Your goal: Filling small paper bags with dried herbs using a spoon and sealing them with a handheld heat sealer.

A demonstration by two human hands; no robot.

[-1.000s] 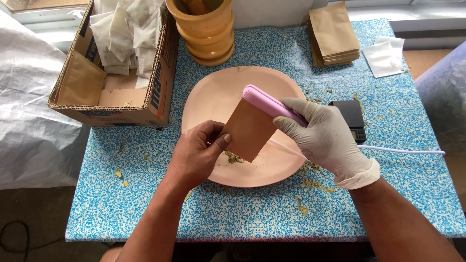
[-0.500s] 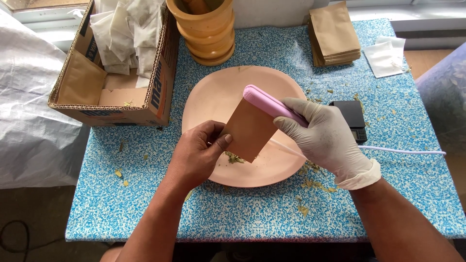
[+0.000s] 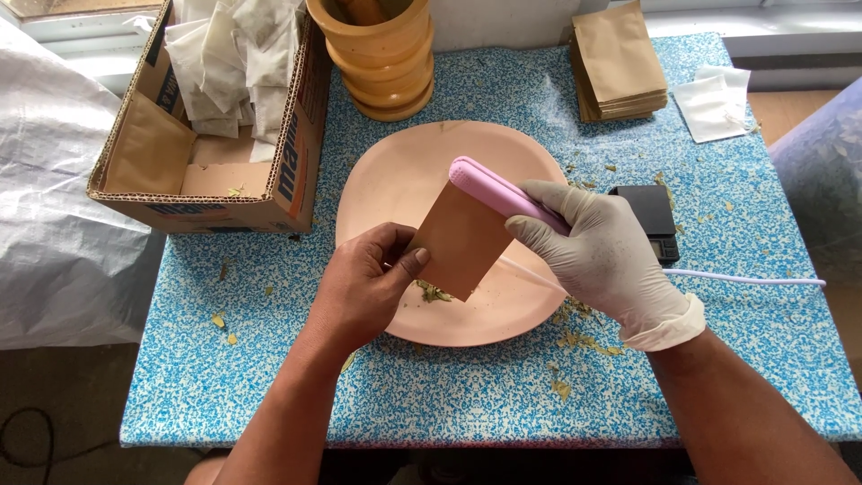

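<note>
My bare left hand (image 3: 368, 283) pinches the lower left edge of a small brown paper pouch (image 3: 460, 241), held tilted over a large pink plate (image 3: 404, 180). In a white glove, my right hand (image 3: 600, 256) grips a pink clamp-type heat sealer (image 3: 503, 196), whose jaws are closed on the pouch's top edge. A white cord (image 3: 745, 278) runs from the tool to the right. A few dried leaf bits (image 3: 434, 292) lie on the plate under the pouch.
A cardboard box (image 3: 287, 171) with pale bags stands at the back left. Stacked orange bowls (image 3: 382, 54) sit behind the plate. A pile of brown pouches (image 3: 620, 63), white sachets (image 3: 714, 101) and a black scale (image 3: 648, 216) lie on the right of the blue speckled table (image 3: 467, 395).
</note>
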